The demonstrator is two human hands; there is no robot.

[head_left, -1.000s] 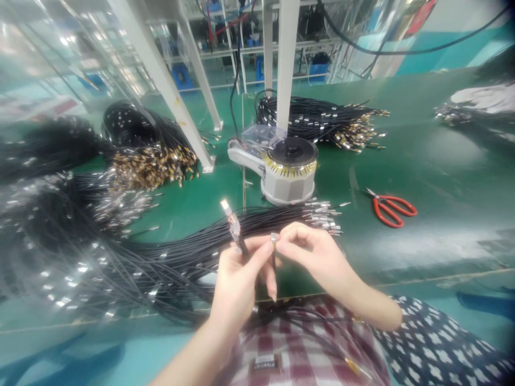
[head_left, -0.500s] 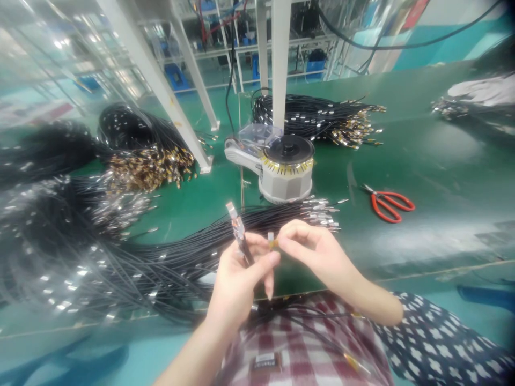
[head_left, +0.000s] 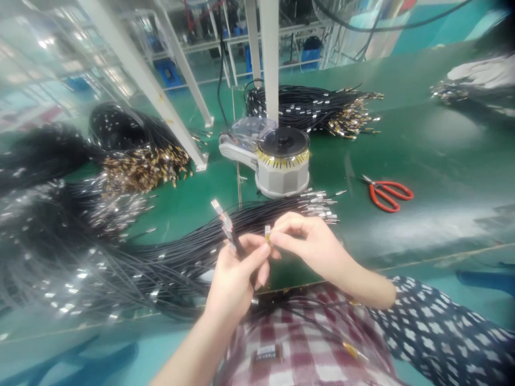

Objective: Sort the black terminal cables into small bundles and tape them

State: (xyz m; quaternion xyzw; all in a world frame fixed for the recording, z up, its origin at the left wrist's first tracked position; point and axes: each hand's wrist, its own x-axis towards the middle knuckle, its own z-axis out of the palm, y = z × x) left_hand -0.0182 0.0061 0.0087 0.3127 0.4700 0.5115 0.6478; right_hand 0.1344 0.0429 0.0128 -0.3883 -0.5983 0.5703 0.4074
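Nearest, the left hand [head_left: 235, 279] keeps its grip pinching a thin black cable [head_left: 231, 236], its metal tip now tilted further left; the right hand [head_left: 309, 244] pinches a small terminal [head_left: 267, 233]. Beyond, on the green surface [head_left: 422, 155], a round grey tape dispenser [head_left: 281, 163].

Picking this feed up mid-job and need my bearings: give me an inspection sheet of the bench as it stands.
Surface: green bench mat.
Job's things: black wire with metal terminals; small terminal piece.
Clutter: tape dispenser; red scissors.
Hands: left hand grips the black wire; right hand pinches the small terminal piece.
Cables: wire bundle in front of the hands; gold-tipped bundles left and behind.
Surroundings: white frame posts; shelving behind, blurred.
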